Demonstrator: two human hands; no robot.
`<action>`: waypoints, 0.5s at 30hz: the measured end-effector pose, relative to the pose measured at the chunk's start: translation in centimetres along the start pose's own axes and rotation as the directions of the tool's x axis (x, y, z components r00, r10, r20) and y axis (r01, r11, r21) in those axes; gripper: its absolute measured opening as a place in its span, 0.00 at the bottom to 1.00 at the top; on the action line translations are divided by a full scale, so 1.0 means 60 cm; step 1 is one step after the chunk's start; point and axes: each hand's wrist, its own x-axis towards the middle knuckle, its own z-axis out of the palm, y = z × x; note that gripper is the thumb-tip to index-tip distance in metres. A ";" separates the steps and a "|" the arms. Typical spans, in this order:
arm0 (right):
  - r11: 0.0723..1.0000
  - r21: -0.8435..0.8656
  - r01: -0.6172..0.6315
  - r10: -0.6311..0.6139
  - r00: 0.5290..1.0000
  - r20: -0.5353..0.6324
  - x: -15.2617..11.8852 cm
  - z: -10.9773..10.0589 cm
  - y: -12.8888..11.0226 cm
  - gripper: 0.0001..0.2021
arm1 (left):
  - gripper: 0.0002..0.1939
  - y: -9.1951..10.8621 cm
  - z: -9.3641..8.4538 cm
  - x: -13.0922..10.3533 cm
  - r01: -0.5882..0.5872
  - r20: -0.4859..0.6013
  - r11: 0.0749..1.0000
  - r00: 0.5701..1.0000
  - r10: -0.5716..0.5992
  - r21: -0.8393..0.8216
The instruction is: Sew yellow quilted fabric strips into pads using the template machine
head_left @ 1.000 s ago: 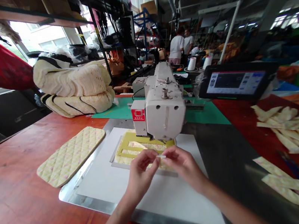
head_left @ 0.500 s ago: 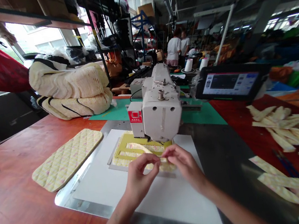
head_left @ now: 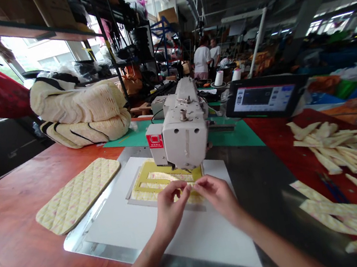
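Observation:
My left hand [head_left: 173, 200] and my right hand [head_left: 218, 195] meet fingertip to fingertip, both pinching a pale yellow fabric strip [head_left: 161, 176]. The strip's far part curves leftward over a yellow-green slotted template [head_left: 142, 175]. Under that template lies a quilted yellow fabric piece [head_left: 139, 193], on a white sheet [head_left: 118, 224]. Just beyond my fingers stands the white head of a sewing machine [head_left: 184, 139]. My fingers cover the strip's near end and part of the quilted piece.
Left of the sheet lies another quilted piece [head_left: 79, 194]; behind it, stacked quilted pieces [head_left: 81, 108]. At right are a control screen [head_left: 262, 96], fabric strips [head_left: 332, 145] and blue-handled snips [head_left: 333, 188]. People in white shirts [head_left: 202, 59] stand far back.
My fingertips have come closer together on the strip, the right hand moving in toward the left. The whole view has shifted slightly.

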 end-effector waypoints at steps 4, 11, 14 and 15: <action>0.994 0.050 -0.093 0.088 0.993 0.082 0.015 -0.039 0.007 0.26 | 0.09 -0.007 0.026 0.009 -0.195 0.009 0.973 0.981 0.195 0.123; 0.972 -0.230 -0.056 0.118 0.956 0.268 0.029 -0.141 0.003 0.24 | 0.10 -0.034 0.028 0.039 -0.834 0.646 0.385 0.550 0.529 0.395; 0.963 -0.267 -0.039 0.097 0.974 0.207 0.032 -0.161 0.000 0.24 | 0.12 -0.035 0.003 0.052 -0.851 0.730 0.195 0.521 0.443 0.488; 0.962 -0.269 -0.040 0.093 0.978 0.188 0.033 -0.164 0.000 0.25 | 0.13 -0.034 -0.006 0.057 -0.835 0.730 0.157 0.539 0.420 0.527</action>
